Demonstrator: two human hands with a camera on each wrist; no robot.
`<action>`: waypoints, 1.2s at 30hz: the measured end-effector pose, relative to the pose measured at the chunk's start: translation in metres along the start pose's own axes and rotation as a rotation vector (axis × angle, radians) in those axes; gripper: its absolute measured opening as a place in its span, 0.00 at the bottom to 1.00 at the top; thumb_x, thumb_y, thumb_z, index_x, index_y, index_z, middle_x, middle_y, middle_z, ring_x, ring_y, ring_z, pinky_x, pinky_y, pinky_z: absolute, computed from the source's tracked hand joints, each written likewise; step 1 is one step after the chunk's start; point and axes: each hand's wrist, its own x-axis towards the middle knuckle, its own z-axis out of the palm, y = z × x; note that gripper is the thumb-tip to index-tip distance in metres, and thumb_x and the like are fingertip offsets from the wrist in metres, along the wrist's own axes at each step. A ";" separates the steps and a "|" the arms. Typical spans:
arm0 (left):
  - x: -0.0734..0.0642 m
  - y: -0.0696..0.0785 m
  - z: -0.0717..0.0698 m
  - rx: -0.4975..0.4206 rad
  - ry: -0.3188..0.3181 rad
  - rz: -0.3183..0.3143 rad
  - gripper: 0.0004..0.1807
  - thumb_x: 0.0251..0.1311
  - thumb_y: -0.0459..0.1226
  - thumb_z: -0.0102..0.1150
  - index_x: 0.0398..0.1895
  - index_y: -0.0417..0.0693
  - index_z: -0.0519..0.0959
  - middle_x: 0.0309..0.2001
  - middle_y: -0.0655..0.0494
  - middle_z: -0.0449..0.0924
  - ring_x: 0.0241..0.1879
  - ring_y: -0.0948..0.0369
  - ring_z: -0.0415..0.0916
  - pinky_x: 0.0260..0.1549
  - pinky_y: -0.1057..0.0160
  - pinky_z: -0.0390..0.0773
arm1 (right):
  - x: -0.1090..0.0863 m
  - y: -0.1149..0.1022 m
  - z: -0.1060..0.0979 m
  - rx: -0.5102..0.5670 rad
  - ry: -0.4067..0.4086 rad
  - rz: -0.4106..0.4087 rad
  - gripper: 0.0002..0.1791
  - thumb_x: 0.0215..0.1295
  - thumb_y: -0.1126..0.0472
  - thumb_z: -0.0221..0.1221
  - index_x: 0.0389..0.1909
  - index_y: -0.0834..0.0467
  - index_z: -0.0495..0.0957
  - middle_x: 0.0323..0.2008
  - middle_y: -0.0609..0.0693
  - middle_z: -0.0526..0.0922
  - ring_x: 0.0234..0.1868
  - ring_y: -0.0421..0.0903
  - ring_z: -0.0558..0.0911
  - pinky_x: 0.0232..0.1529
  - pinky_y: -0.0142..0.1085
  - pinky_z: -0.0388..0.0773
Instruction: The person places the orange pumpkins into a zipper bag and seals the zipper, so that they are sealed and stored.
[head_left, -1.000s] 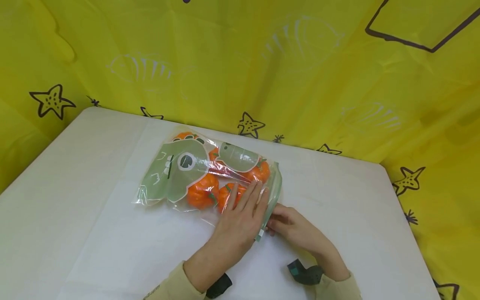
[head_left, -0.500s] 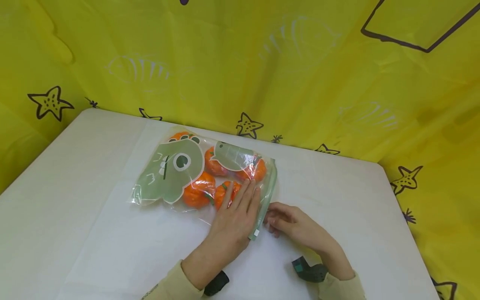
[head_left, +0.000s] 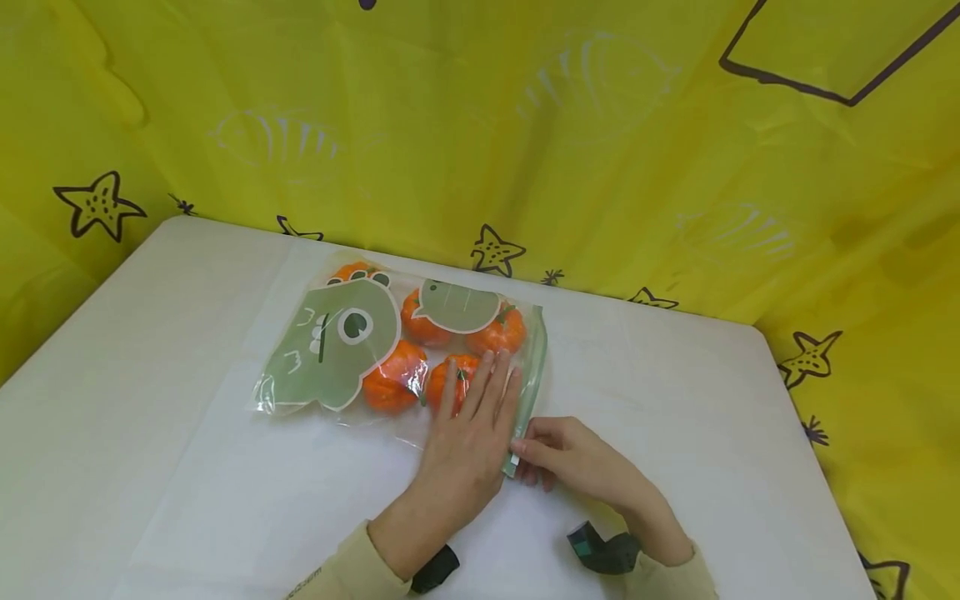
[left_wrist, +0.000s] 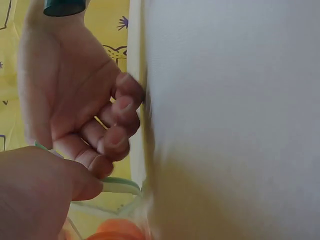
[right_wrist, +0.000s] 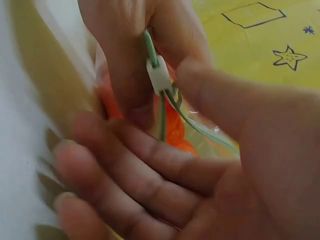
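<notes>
A clear zip bag [head_left: 345,342] with green cartoon animal prints lies on the white table. Several orange toy pumpkins [head_left: 393,379] show through it. My left hand [head_left: 465,454] rests on the bag beside its green zip edge, fingers stretched over the plastic. In the right wrist view, its thumb is on the other side of that edge. My right hand [head_left: 577,462] is at the near corner, thumb close against the white slider [right_wrist: 160,75], other fingers loosely bent. Beyond the slider, the two green zip strips [right_wrist: 187,120] spread apart. Whether the right thumb touches the slider is unclear.
The white table [head_left: 675,392] extends around the bag. A yellow curtain [head_left: 450,125] with starfish and fish drawings hangs behind it. Dark wrist devices [head_left: 603,550] are near both sleeves.
The bag has shifted slightly left, with my left hand still on it. My right hand moved away from the zip edge, then came back, bringing its thumb to the slider.
</notes>
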 end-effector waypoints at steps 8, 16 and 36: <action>0.002 -0.003 0.001 -0.010 0.028 -0.031 0.54 0.54 0.42 0.68 0.78 0.39 0.47 0.80 0.43 0.42 0.80 0.47 0.39 0.75 0.37 0.43 | 0.001 -0.003 0.001 0.110 0.111 0.031 0.14 0.68 0.55 0.61 0.32 0.64 0.79 0.23 0.51 0.84 0.24 0.42 0.80 0.28 0.36 0.82; 0.003 -0.005 0.001 -0.003 0.043 -0.028 0.54 0.53 0.42 0.68 0.78 0.39 0.47 0.80 0.43 0.44 0.80 0.47 0.42 0.75 0.38 0.43 | -0.002 -0.001 -0.001 0.191 0.050 0.036 0.17 0.72 0.54 0.56 0.34 0.66 0.79 0.23 0.48 0.82 0.24 0.41 0.79 0.30 0.35 0.82; 0.001 -0.006 -0.003 -0.004 0.005 0.084 0.43 0.62 0.42 0.61 0.78 0.43 0.54 0.79 0.49 0.50 0.80 0.53 0.44 0.74 0.35 0.45 | -0.007 -0.003 -0.003 0.249 -0.045 -0.020 0.22 0.74 0.56 0.54 0.28 0.73 0.77 0.17 0.44 0.80 0.20 0.38 0.76 0.24 0.31 0.77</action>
